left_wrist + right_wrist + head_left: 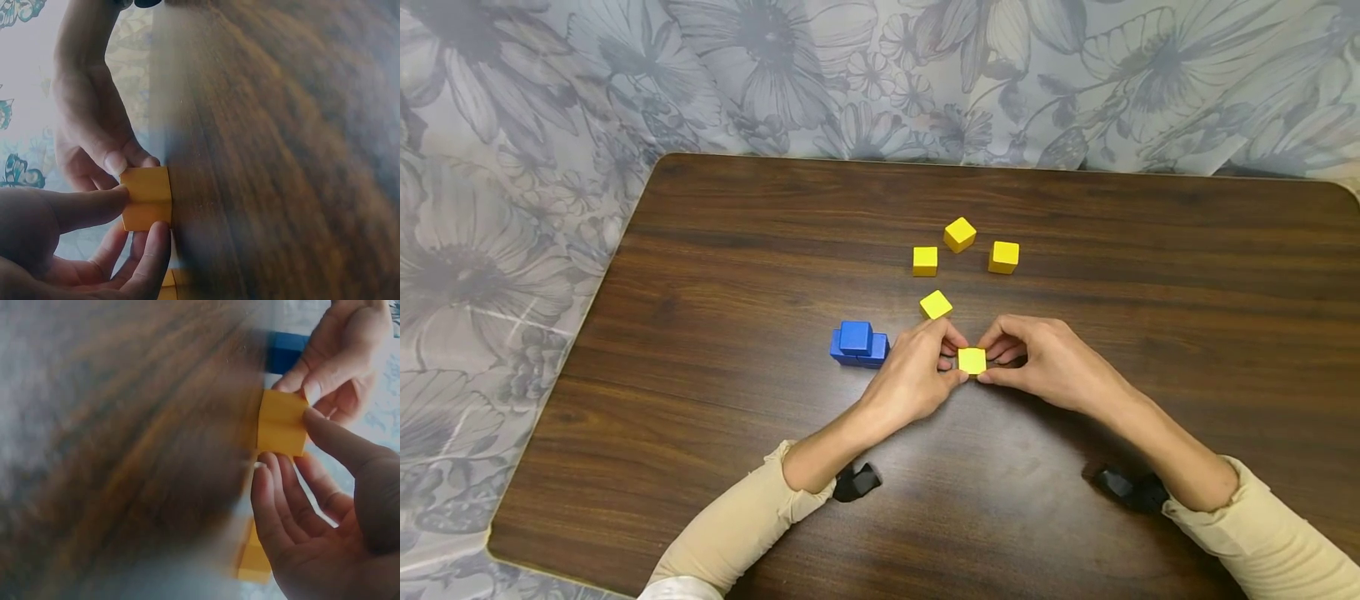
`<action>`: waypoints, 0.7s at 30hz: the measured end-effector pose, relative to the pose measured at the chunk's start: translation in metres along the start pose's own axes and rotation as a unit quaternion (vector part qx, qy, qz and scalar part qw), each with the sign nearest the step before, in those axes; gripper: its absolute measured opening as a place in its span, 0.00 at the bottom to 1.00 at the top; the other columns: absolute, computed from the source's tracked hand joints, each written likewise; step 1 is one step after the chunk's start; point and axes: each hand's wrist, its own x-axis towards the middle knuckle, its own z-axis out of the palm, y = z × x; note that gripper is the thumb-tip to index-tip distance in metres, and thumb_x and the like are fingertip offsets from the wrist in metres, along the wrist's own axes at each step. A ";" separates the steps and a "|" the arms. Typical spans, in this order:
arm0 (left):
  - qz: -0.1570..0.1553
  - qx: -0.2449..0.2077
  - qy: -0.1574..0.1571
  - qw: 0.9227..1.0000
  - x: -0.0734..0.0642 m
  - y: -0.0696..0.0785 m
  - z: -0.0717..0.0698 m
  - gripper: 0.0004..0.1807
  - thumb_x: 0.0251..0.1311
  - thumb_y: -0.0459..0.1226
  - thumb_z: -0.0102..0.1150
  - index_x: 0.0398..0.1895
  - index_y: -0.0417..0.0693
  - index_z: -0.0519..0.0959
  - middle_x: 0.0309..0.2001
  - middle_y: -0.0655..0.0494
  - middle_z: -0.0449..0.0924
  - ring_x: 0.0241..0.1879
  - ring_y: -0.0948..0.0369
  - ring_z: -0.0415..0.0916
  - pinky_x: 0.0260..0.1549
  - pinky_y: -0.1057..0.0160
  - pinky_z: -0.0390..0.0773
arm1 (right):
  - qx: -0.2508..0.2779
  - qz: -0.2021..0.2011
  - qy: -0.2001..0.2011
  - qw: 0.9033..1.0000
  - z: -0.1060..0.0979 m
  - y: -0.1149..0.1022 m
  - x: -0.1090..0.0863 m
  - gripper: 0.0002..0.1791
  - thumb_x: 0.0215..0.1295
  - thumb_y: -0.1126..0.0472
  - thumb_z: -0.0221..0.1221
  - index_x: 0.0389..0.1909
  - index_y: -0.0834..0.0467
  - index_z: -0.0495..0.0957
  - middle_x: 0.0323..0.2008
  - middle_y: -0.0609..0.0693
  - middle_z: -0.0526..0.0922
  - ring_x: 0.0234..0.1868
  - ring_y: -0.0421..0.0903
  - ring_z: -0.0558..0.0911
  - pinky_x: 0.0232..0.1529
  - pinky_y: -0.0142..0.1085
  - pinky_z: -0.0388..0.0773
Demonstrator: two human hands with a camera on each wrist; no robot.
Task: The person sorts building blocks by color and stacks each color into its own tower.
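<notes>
Between my two hands a yellow cube (972,360) sits on the tabletop, one smooth face up. My left hand (917,371) pinches it from the left, thumb at the near side and a fingertip at the far side. From the right, my right hand (1047,360) pinches the same cube with thumb and fingers. In the left wrist view, both thumbs meet the yellow cube (147,199) near its top edge. The right wrist view shows the cube (282,423) close against the wood, with the other fingers of my right hand (325,531) loosely bent beside it.
Just beyond my left hand lies another yellow cube (936,305). Farther back are three more, left (925,262), middle (960,235) and right (1003,257). Left of my left hand, a blue cube (855,337) rests on lower blue blocks (880,354). Flowered cloth (865,75) surrounds the brown table (737,250).
</notes>
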 end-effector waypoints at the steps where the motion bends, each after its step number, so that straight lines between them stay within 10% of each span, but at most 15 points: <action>1: 0.000 0.000 -0.001 1.000 0.000 0.000 0.000 0.16 0.55 0.31 0.72 0.45 0.44 0.78 0.42 0.55 0.79 0.38 0.66 0.79 0.36 0.78 0.77 | 0.002 -0.004 0.000 1.000 -0.001 0.000 0.000 0.14 0.51 0.63 0.75 0.37 0.51 0.82 0.34 0.42 0.85 0.34 0.37 0.84 0.36 0.33 0.84; 21: 0.015 -0.047 0.004 0.999 0.003 -0.006 0.001 0.16 0.52 0.29 0.74 0.41 0.48 0.79 0.41 0.58 0.80 0.40 0.65 0.79 0.41 0.76 0.78 | -0.025 -0.002 0.097 0.995 -0.042 0.005 0.017 0.13 0.56 0.64 0.73 0.41 0.55 0.83 0.37 0.46 0.86 0.35 0.37 0.83 0.38 0.24 0.79</action>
